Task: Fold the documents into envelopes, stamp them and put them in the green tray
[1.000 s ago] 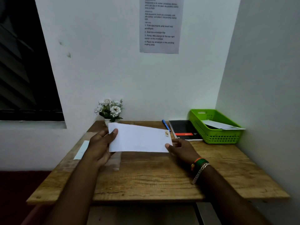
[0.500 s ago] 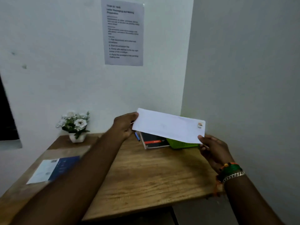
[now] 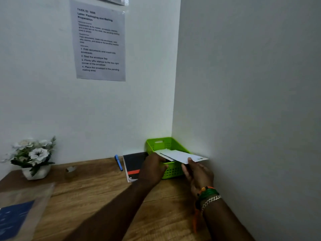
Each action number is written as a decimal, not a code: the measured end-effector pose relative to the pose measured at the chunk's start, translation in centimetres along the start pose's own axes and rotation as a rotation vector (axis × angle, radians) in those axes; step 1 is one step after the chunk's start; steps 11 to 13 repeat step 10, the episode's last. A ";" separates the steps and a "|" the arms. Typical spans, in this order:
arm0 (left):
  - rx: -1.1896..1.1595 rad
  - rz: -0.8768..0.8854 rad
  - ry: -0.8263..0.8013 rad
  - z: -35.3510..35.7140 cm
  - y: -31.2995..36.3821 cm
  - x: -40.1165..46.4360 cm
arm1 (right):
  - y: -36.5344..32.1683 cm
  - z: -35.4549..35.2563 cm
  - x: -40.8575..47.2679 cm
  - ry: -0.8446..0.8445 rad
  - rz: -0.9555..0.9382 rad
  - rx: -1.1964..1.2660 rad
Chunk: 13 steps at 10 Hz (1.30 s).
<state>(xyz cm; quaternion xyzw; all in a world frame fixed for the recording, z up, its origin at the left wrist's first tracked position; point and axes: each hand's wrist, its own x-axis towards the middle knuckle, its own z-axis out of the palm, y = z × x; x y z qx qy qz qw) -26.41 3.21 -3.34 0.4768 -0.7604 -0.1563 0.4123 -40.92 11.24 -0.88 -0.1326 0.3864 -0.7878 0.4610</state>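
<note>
Left hand: my left hand [image 3: 152,168] reaches forward from 7 o'clock, knuckles up, fingers curled over the near left end of the envelope [image 3: 182,156]; I grip it at the tray's near left rim.
Right hand: my right hand [image 3: 196,173] comes in from 5 o'clock, palm turned left, thumb on top of the envelope's right part, pinching it; beaded and chain bracelets [image 3: 208,195] sit at the wrist.
Envelope: white, held flat and slightly tilted over the green tray [image 3: 166,145], its right end with a small stamp [image 3: 200,158] jutting past the tray's right rim toward the side wall.
Tray: at 1 o'clock in the desk's far right corner, back against the wall, another white paper [image 3: 161,151] already in it.
Edges: the side wall stands just beside my right hand, so room on that side is tight; the wooden desk [image 3: 97,192] is bare toward 7 o'clock.
Neighbours: a black notebook [image 3: 133,162] lies just beside the tray at 11 o'clock of my left hand, a blue pen [image 3: 118,162] near it, a tape roll [image 3: 71,171] and a flower pot [image 3: 34,159] well apart toward 9 o'clock.
Hidden: my hands cover the tray's near wall in part; I cannot tell whether the envelope touches the paper below.
Blurred: a clear sleeve with blue paper [image 3: 15,216] at 8 o'clock is smeared and cut by the frame edge; only the numbered lines on the wall notice [image 3: 99,42] can be read.
</note>
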 end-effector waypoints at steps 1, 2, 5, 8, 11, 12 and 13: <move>0.079 0.078 0.027 0.8 -0.7 0.0 | 0.7 -0.2 2.1 -0.042 -0.024 -0.286; 0.124 0.109 0.025 0.8 -0.9 0.4 | 1.2 -1.8 3.6 0.040 -0.227 -0.641; 0.232 0.238 0.049 1.5 -1.3 0.0 | 4.5 -4.0 4.5 -0.310 -1.166 -1.669; 0.182 0.237 -0.147 0.2 -1.8 -0.7 | 3.2 -3.5 5.2 -0.330 -0.937 -1.742; 0.170 0.236 -0.135 -3.2 -0.6 -2.4 | 2.1 -1.9 1.9 -0.542 -1.010 -1.671; 0.170 0.236 -0.135 -3.2 -0.6 -2.4 | 2.1 -1.9 1.9 -0.542 -1.010 -1.671; 0.170 0.236 -0.135 -3.2 -0.6 -2.4 | 2.1 -1.9 1.9 -0.542 -1.010 -1.671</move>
